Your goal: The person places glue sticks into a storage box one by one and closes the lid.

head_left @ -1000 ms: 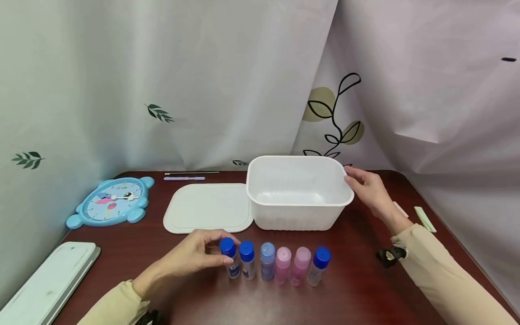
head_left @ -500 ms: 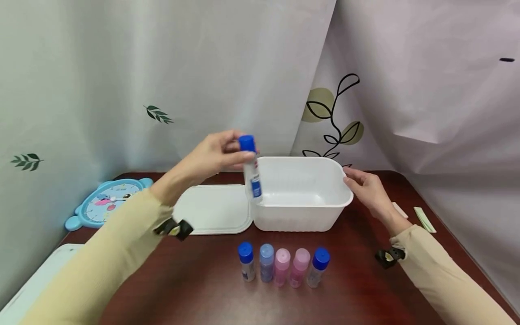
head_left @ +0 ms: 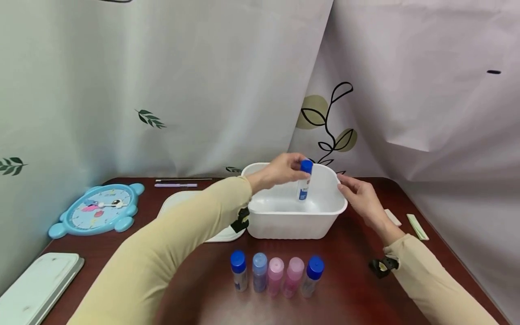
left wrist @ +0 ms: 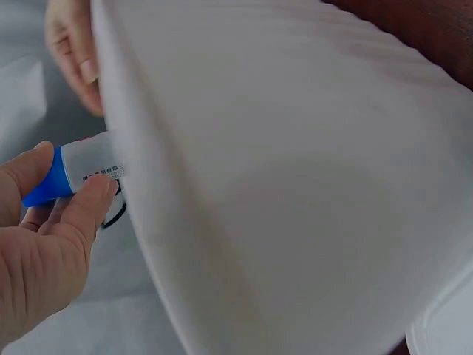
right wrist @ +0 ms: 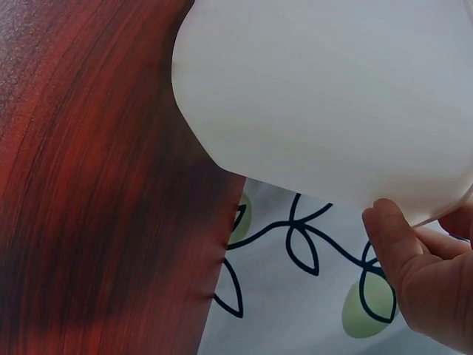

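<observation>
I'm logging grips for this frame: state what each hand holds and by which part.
The left hand pinches a blue-capped bottle by its cap end, over the white tub. The right hand grips the tub's right rim.

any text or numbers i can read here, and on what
None can be read.
Bottle in the left hand: blue label print, too small; in the left wrist view a line of small characters, blurred.
Five bottles on the table: labels too blurred.
Blue clock: markings on the face too small.
</observation>
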A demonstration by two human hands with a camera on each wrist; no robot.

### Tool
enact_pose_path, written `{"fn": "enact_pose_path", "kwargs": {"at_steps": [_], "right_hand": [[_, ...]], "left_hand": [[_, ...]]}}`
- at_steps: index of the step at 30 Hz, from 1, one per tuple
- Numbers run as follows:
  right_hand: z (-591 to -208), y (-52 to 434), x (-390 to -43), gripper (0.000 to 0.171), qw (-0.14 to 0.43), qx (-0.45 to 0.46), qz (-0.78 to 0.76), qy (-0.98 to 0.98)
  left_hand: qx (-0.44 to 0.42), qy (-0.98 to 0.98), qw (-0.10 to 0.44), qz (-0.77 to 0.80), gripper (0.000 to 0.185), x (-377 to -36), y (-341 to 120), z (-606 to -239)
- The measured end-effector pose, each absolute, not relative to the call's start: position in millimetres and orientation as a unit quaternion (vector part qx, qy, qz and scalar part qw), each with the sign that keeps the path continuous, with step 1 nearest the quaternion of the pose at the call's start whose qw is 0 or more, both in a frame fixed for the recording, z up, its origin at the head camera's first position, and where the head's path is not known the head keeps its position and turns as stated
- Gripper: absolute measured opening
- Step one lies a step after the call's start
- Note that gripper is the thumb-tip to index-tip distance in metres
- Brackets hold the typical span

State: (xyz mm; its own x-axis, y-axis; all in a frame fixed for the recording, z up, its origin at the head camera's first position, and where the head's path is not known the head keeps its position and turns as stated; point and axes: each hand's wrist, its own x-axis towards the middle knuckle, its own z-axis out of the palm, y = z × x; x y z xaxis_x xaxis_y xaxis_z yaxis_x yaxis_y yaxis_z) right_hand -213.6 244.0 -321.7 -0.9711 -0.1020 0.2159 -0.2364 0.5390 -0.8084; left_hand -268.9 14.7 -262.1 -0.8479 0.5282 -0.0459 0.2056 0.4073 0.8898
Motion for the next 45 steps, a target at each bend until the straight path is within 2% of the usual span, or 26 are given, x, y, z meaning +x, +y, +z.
{"fn": "enact_pose_path", "kwargs": {"at_steps": [4, 13, 29, 34, 39, 45], "right_hand": [[-323, 243, -212, 0.045, 0.073, 0.093, 0.466, -0.877], [-324, 241, -208, 0.044, 0.08, 0.093, 0.462, -0.879], [-323, 239, -209, 0.043, 0.084, 0.1, 0.471, -0.872], [-323, 239, -210, 0.043, 0.084, 0.1, 0.467, -0.874], [-323, 240, -211, 0.043, 0.084, 0.094, 0.454, -0.882], [-324, 242, -211, 0.043, 0.088, 0.095, 0.451, -0.883]], "left_hand": [[0.222, 0.841, 0.175, 0.462, 0.037, -267, 28, -272], [0.234, 0.856, 0.167, 0.43, 0.032, -264, 47, -292], [0.19, 0.874, 0.152, 0.421, 0.033, -270, 57, -304], [0.183, 0.881, 0.149, 0.411, 0.04, -272, 56, -304], [0.194, 0.886, 0.164, 0.388, 0.056, -271, 53, -296], [0.251, 0.849, 0.191, 0.423, 0.064, -257, 28, -272]]}}
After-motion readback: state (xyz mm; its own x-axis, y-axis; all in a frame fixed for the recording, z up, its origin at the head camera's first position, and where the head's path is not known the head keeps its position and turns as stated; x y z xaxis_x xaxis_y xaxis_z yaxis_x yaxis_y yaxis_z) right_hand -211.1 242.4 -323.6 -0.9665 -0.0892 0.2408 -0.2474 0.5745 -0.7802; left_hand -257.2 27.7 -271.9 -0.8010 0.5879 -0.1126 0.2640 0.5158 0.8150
